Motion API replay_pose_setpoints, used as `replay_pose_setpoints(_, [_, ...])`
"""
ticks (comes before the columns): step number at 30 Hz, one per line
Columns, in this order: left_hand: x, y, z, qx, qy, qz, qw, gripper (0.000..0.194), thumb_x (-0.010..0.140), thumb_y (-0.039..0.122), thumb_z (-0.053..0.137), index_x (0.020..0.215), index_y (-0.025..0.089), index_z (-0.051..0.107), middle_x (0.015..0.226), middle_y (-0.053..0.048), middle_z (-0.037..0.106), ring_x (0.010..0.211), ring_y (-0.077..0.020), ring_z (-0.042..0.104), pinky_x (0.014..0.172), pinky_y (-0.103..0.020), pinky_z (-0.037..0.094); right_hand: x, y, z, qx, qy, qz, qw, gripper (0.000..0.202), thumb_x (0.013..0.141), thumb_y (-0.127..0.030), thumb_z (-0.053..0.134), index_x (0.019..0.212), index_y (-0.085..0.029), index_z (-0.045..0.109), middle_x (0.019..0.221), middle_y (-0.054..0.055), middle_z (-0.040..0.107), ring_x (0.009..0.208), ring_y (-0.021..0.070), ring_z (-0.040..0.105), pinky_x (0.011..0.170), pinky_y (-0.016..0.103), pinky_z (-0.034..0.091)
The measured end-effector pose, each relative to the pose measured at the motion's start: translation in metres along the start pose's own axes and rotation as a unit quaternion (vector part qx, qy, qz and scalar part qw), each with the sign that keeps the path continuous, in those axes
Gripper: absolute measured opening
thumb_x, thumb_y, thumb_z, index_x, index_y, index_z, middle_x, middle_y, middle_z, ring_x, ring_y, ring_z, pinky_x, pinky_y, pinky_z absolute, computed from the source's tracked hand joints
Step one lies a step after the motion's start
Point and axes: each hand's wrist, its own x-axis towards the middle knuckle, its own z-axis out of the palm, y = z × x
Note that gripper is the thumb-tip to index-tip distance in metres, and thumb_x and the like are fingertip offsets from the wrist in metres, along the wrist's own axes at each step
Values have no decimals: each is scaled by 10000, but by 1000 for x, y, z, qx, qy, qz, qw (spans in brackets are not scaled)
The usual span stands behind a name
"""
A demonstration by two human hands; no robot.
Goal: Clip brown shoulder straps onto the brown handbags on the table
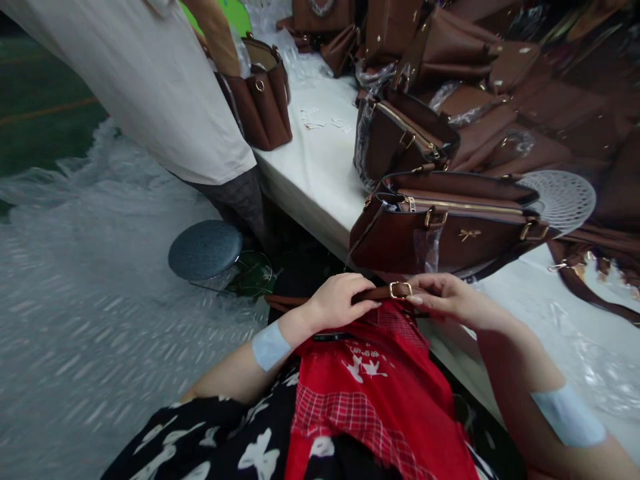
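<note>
Above my red apron a brown leather strap (pixel 381 293) with a square gold buckle (pixel 401 290) is stretched between my hands. My left hand (pixel 345 297) has its fingers wrapped round the strap, left of the buckle; a folded length trails out behind the wrist. With thumb and fingers, my right hand (pixel 443 297) pinches the strap at the buckle's right side. Just beyond my hands a brown handbag (pixel 450 233) stands upright on the white table, with a gold zip, a gold bow ornament and plastic wrap on a handle fitting.
More brown handbags (pixel 480 60) are heaped at the back right. A white woven disc (pixel 563 200) sits behind the near bag. At the left, a co-worker in a light shirt (pixel 165 87) stands by another bag (pixel 265 100). A round stool (pixel 205 250) and piled clear plastic wrap (pixel 100 320) occupy the floor.
</note>
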Motion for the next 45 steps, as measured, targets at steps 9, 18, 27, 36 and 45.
replay_pose_setpoints(9, [-7, 8, -10, -184, 54, -89, 977, 266, 843, 389, 663, 965, 153, 678, 822, -27, 670, 719, -132, 592, 682, -254, 465, 3, 4, 17, -117, 137, -93, 979, 345, 767, -458, 750, 982, -191, 716, 921, 52, 735, 846, 213, 661, 789, 309, 530])
replay_pose_setpoints(18, [-5, 7, 2, -421, 11, -174, 890, 315, 839, 447, 637, 846, 131, 624, 638, 13, 604, 585, -86, 515, 605, -223, 402, 8, 25, 32, -76, 237, -174, 953, 341, 731, -392, 786, 1028, -230, 738, 1024, 78, 763, 928, 240, 715, 853, 343, 577])
replay_pose_setpoints(27, [-4, 15, 17, -541, 34, -201, 816, 442, 743, 543, 695, 859, 123, 623, 649, 4, 602, 567, -80, 511, 591, -216, 404, 18, 40, 50, -139, 218, -182, 949, 325, 809, -374, 713, 1098, -223, 719, 1053, 91, 754, 956, 252, 708, 878, 385, 567])
replay_pose_setpoints(36, [-6, 13, 15, -321, 65, -272, 905, 176, 661, 253, 655, 749, 101, 675, 593, 23, 544, 544, -76, 437, 522, -203, 342, 17, 19, 71, -131, 204, -207, 948, 196, 880, -347, 634, 770, -216, 537, 840, 50, 650, 793, 189, 620, 745, 302, 513])
replay_pose_setpoints(45, [-5, 22, 16, -259, 28, -252, 932, 49, 558, 155, 590, 599, 134, 573, 540, 55, 469, 518, -70, 398, 463, -191, 293, 24, 36, 69, 207, 90, -198, 954, 368, 720, -545, 737, 685, -202, 607, 1065, 94, 557, 891, 259, 602, 718, 365, 513])
